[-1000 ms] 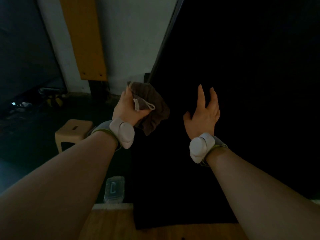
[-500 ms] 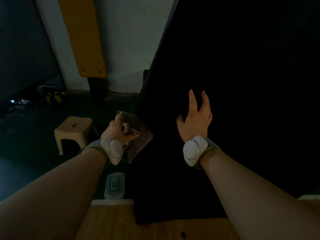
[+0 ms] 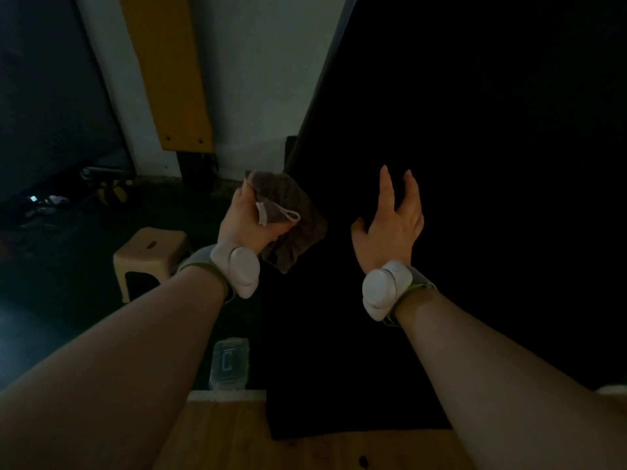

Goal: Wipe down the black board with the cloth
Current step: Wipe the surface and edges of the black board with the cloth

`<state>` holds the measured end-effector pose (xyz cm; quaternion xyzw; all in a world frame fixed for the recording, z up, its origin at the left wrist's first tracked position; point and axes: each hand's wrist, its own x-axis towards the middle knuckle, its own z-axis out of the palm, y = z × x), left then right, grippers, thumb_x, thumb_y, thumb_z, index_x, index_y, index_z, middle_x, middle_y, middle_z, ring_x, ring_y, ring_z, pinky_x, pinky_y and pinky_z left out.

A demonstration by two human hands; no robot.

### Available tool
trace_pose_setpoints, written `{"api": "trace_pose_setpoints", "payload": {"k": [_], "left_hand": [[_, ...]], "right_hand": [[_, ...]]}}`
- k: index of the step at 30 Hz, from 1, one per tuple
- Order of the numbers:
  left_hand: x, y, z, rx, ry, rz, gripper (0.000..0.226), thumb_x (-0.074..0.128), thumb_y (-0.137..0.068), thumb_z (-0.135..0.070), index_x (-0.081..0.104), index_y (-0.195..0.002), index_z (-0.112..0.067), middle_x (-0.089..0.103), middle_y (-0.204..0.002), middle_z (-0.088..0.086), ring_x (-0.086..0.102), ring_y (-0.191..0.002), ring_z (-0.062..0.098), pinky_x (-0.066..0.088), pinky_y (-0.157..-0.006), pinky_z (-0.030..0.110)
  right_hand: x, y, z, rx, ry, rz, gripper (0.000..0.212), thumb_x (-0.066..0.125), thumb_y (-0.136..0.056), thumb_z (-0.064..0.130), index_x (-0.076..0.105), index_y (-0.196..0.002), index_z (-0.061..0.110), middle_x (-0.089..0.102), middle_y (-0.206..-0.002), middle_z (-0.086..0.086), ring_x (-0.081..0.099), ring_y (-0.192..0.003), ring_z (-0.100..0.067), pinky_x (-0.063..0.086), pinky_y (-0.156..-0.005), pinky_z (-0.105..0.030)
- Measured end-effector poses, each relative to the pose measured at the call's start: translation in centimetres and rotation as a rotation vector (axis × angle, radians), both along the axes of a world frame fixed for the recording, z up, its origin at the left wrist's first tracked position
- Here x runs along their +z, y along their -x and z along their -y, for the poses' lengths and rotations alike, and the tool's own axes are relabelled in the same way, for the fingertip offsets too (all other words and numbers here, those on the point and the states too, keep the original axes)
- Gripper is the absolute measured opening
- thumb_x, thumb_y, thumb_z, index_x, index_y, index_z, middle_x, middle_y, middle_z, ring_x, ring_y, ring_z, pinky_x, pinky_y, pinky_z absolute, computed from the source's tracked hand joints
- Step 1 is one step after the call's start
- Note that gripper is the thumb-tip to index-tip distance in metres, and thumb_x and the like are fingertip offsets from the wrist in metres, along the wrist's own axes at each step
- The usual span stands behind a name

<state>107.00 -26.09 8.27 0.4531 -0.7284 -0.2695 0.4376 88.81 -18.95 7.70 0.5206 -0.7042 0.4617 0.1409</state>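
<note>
The left hand [image 3: 249, 220] grips a brown cloth [image 3: 291, 222] at the black board's [image 3: 475, 164] left edge; the right hand [image 3: 393, 225], fingers spread, apparently rests against it.

I can't tell whether my right hand [image 3: 390, 228] touches the black board [image 3: 475, 164], cut off at twelve and three o'clock. My left hand [image 3: 242, 222] hides part of the cloth [image 3: 305, 232]. Nine o'clock clutter [image 3: 51, 201] is unreadable.
</note>
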Motion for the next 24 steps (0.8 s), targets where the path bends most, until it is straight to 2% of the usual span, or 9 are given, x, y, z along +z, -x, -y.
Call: {"api": "trace_pose_setpoints", "payload": {"k": [11, 15, 17, 21, 24], "left_hand": [[-4.3, -0.4, 0.5, 0.096, 0.034, 0.052, 0.087, 0.081, -0.069, -0.03, 0.033, -0.136, -0.001, 0.044, -0.135, 0.02, 0.046, -0.121, 0.035, 0.04, -0.1, 0.046], [-7.3, -1.7, 1.4, 0.029, -0.023, 0.115, 0.098, 0.076, -0.071, -0.042, 0.025, -0.143, -0.001, 0.039, -0.138, 0.018, 0.043, -0.123, 0.034, 0.039, -0.099, 0.036], [-9.0, -2.7, 1.7, 0.01, -0.051, 0.158, 0.093, 0.074, -0.077, -0.035, 0.02, -0.146, -0.004, 0.037, -0.138, 0.017, 0.042, -0.122, 0.034, 0.035, -0.092, 0.032], [-11.5, -3.7, 2.3, 0.001, -0.17, 0.157, 0.093, 0.073, -0.079, -0.031, 0.015, -0.148, -0.006, 0.034, -0.142, 0.018, 0.041, -0.125, 0.038, 0.039, -0.098, 0.042], [-12.5, -4.3, 2.6, -0.021, -0.306, 0.254, 0.098, 0.074, -0.076, -0.042, 0.015, -0.146, -0.008, 0.043, -0.132, 0.021, 0.051, -0.112, 0.041, 0.046, -0.093, 0.051]], "right_hand": [[-3.0, -0.7, 0.0, 0.015, 0.052, 0.021, 0.075, 0.067, -0.077, 0.012, 0.036, -0.145, 0.019, 0.025, -0.151, -0.021, 0.024, -0.139, -0.037, 0.02, -0.111, -0.055], [-4.2, -1.0, -0.2, 0.024, 0.025, 0.025, 0.075, 0.067, -0.077, 0.012, 0.036, -0.145, 0.02, 0.026, -0.151, -0.021, 0.024, -0.139, -0.038, 0.02, -0.111, -0.055], [-4.7, -1.0, -0.2, 0.032, 0.007, 0.027, 0.075, 0.066, -0.077, 0.011, 0.036, -0.145, 0.021, 0.024, -0.152, -0.02, 0.023, -0.14, -0.037, 0.02, -0.112, -0.055], [-5.3, -1.2, 0.0, 0.032, 0.012, 0.025, 0.075, 0.065, -0.076, 0.011, 0.036, -0.145, 0.02, 0.024, -0.151, -0.021, 0.023, -0.139, -0.037, 0.021, -0.111, -0.057], [-5.3, -1.3, 0.2, 0.02, 0.024, 0.028, 0.076, 0.065, -0.075, 0.01, 0.037, -0.145, 0.02, 0.025, -0.151, -0.021, 0.024, -0.139, -0.038, 0.022, -0.11, -0.056]]}}
